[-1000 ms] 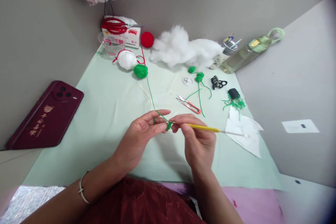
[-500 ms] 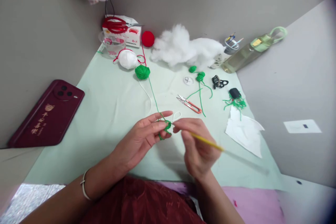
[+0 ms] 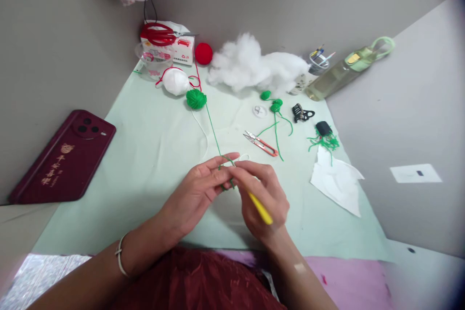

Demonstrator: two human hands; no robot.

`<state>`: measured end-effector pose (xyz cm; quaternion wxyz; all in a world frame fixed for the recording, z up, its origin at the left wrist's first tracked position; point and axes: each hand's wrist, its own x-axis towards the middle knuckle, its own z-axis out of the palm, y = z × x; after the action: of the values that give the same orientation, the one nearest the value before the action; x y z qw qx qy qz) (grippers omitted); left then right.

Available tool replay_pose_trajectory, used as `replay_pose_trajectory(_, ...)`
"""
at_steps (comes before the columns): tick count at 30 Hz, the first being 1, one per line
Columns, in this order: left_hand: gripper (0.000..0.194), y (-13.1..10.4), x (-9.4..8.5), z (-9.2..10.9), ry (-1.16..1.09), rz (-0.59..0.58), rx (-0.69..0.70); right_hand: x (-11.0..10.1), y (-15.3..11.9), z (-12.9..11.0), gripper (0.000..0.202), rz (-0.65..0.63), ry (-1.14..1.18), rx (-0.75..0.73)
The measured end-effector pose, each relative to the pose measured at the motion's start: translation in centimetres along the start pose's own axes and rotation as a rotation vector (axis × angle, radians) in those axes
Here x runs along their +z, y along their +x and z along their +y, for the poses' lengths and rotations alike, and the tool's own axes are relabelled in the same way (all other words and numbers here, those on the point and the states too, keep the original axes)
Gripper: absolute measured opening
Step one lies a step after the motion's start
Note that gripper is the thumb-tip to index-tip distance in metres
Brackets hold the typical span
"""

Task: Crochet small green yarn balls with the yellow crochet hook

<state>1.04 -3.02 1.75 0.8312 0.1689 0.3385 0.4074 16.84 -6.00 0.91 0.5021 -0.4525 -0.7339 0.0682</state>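
Observation:
My left hand (image 3: pixel 198 189) pinches a small piece of green crochet (image 3: pixel 228 184), mostly covered by fingers. Green yarn runs over its fingers back to a green yarn ball (image 3: pixel 196 99). In my right hand (image 3: pixel 263 198) is a crochet hook with a yellow handle (image 3: pixel 259 207), its tip hidden at the left fingertips. Both hands meet over the front of the table. A loop of white yarn (image 3: pixel 244 157) shows just beyond the fingertips. Past the hands lie orange thread snips (image 3: pixel 260 144).
White stuffing (image 3: pixel 250 65) is heaped at the back beside a red yarn ball (image 3: pixel 204 53) and a white yarn ball (image 3: pixel 176 81). A green bottle (image 3: pixel 345 70) leans at the right. A black hair claw (image 3: pixel 302 113) and white paper (image 3: pixel 336 179) lie right; a maroon phone (image 3: pixel 63 155) left.
My right hand has come left and turned, so the hook handle now points more toward me. The hook's tip has moved in closer to my left fingertips. My left hand stays nearly still.

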Motion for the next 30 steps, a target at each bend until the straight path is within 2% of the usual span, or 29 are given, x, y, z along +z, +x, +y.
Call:
replay_pose_trajectory(4, 0.030, 0.1, -0.3, 0.4, -0.089, 0.053, 0.038, -0.7, 1.0, -0.3, 0.023, 0.154, 0.372, 0.320)
replay_pose_trajectory(6, 0.028, 0.0, -0.3, 0.4, -0.053, 0.045, 0.058, -0.7, 1.3, -0.3, 0.019, 0.151, 0.525, 0.400)
replay_pose_trajectory(9, 0.026, -0.1, -0.1, 0.2, 0.010, -0.008, 0.069, -0.5, 1.4, -0.2, 0.016, 0.105, 0.627, 0.453)
replay_pose_trajectory(13, 0.014, -0.3, 0.2, 0.2, 0.013, 0.033, 0.091, -0.5, 1.2, -0.1, 0.017, 0.168, 0.601, 0.450)
replay_pose_trajectory(17, 0.006, -0.4, 0.2, 0.3, 0.015, 0.038, 0.095, -0.5, 1.0, -0.1, 0.017, 0.141, 0.567, 0.425)
replay_pose_trajectory(30, 0.003, -0.3, 0.1, 0.1, 0.023, 0.023, 0.085, -0.4, 0.9, 0.1, 0.018, 0.138, 0.485, 0.385)
